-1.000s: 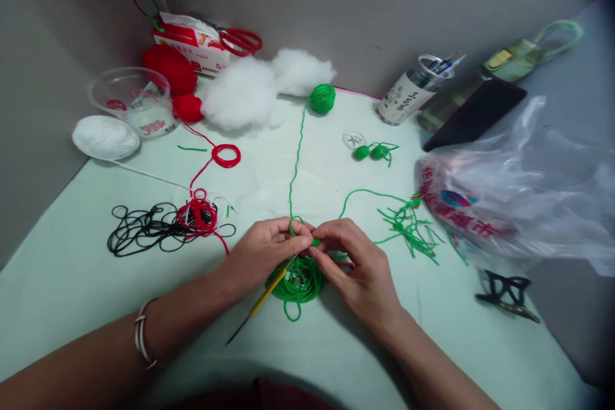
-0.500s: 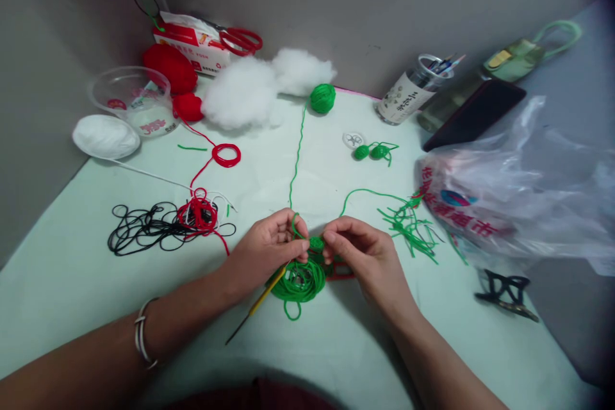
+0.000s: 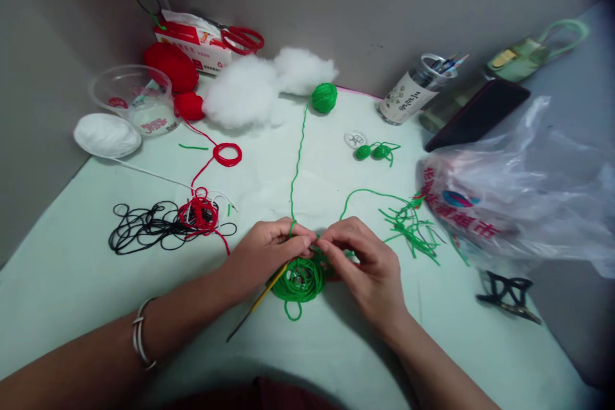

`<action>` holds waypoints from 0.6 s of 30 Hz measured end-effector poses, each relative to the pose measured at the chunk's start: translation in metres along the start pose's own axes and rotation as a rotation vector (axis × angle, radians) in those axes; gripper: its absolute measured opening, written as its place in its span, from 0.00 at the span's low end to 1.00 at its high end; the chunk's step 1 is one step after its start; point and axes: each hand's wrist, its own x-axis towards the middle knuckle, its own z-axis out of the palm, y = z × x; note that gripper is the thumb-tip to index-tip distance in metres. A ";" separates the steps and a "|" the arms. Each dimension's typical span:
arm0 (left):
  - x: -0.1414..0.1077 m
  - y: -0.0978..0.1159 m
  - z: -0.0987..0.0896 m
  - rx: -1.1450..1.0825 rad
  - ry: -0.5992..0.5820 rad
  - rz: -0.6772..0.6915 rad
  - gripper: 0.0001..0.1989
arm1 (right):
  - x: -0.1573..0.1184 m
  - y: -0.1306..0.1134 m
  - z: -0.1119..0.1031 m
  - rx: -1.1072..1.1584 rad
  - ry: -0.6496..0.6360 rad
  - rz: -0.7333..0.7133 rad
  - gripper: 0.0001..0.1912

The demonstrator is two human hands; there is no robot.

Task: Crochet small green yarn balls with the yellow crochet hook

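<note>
My left hand [image 3: 278, 246] pinches green yarn, and a strand runs from it up to a green yarn ball [image 3: 325, 97]. Fingertips of my right hand [image 3: 362, 262] are pressed together on the same green work, close against the left ones; the small crocheted piece is mostly hidden between them. Just below lies a coil of green yarn [image 3: 300, 280]. A crochet hook with a yellow handle [image 3: 269, 287] slants down and left beside the coil, under my left hand.
Black yarn [image 3: 144, 228] and red yarn [image 3: 198, 214] lie tangled at left. White stuffing [image 3: 243, 93], a tissue box [image 3: 192, 45] and a clear bowl [image 3: 129, 93] stand behind. Green scraps [image 3: 414, 230], a plastic bag [image 3: 509, 192] and a black hair clip [image 3: 508, 295] are at right.
Both hands have closed in on each other, and the small green piece that showed between them is now mostly covered. My left fingers have curled further over the yarn.
</note>
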 end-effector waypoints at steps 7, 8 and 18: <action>0.002 0.002 -0.003 -0.223 -0.020 -0.071 0.14 | -0.007 0.001 0.004 -0.344 -0.037 -0.373 0.10; 0.002 0.002 -0.004 -0.230 -0.020 -0.070 0.14 | -0.007 0.001 0.004 -0.374 -0.036 -0.398 0.10; 0.000 0.000 0.002 -0.116 0.037 -0.026 0.10 | -0.011 0.009 0.003 -0.663 -0.011 -0.534 0.12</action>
